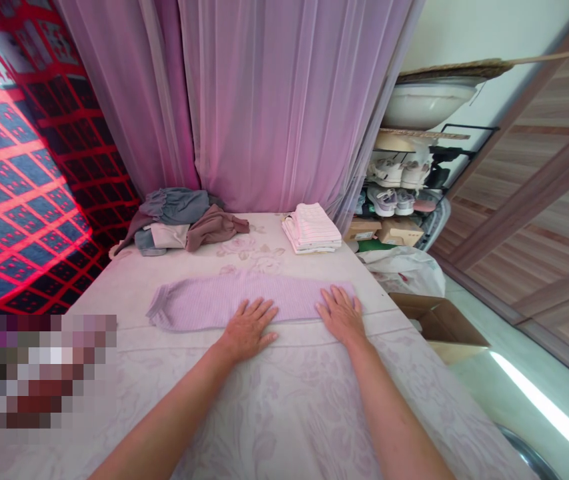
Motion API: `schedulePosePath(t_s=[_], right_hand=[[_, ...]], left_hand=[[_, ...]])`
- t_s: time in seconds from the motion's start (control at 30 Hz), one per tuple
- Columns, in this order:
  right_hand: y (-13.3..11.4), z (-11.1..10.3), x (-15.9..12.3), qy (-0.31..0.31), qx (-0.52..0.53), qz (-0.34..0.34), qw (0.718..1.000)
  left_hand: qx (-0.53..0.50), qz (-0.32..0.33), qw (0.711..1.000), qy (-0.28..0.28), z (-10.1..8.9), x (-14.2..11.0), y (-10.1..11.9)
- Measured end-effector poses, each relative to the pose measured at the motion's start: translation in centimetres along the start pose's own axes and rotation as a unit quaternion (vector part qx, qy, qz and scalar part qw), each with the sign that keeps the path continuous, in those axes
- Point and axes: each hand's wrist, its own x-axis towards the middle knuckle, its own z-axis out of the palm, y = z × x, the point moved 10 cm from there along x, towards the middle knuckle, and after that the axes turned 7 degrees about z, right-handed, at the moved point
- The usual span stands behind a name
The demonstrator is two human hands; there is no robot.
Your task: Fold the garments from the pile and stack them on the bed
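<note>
A floral-covered bed point(284, 400) fills most of the view, w/ a sheer mauve curtain point(274, 100) hanging beyond the lilac knit garment point(204, 303). The garment is laid flat across the bed, its gathered end pointing left. Beyond the garment, a heap of grey and brown clothes point(184, 217) is placed to the left and a folded striped stack point(311, 228) to the right. (A cardboard box point(444, 327) is seen off the bed, right of the garment.) The left hand point(248, 328) and right hand point(341, 315) are pressed open on the garment, palms down, fingers spread, nothing gripped. Smoothing is judged to be the step in hand; a lift of the hands or a pinch of the near edge seems called for next.
</note>
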Motion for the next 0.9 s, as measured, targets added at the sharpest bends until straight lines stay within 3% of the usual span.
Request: schedulePosePath(t_s=[0.1, 0.2, 0.33, 0.43, 0.53, 0.7, 0.9], right_hand=[[1.8, -1.8, -0.1, 0.089, 0.068, 0.027, 0.993], [5.5, -3.3, -0.6, 0.156, 0.118, 0.113, 0.974], [8.8, -3.5, -1.4, 0.158, 0.116, 0.21, 0.958], [8.5, -2.9, -1.4, 0.128, 0.097, 0.207, 0.965], [8.0, -2.3, -1.2, 0.106, 0.088, 0.203, 0.969], [8.0, -2.2, -1.2, 0.103, 0.079, 0.204, 0.97], [8.0, -2.3, -1.4, 0.095, 0.066, 0.209, 0.971]], left_hand=[[0.007, -0.001, 1.0, 0.013, -0.3, 0.0, 0.2], [0.023, -0.012, 0.998, 0.051, -1.1, -0.2, 0.2], [0.069, -0.112, 0.984, 0.118, -2.5, -2.3, -1.6], [0.083, -0.199, 0.971, 0.099, -2.3, -4.9, -3.9], [0.076, -0.225, 0.97, 0.059, -1.7, -7.1, -5.7], [0.106, -0.303, 0.946, 0.043, -2.8, -10.3, -9.4], [0.075, -0.322, 0.943, 0.026, -2.6, -11.1, -11.1]])
